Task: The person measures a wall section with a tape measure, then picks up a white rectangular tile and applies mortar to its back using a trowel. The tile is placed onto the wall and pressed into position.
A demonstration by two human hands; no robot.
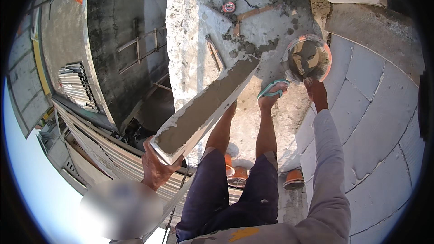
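The long white rectangular mortar-topped block (207, 104) slanted past your left leg (220, 131), near end clamped in your left hand (158, 166), and might have tipped if that grip slipped while your right hand (315, 92), closure unclear, met the round orange-rimmed bucket (328, 58).

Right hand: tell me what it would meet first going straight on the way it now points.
The near rim of the orange-edged bucket, then likely the wet mortar inside. The right hand may already touch that rim; depth there is unclear.
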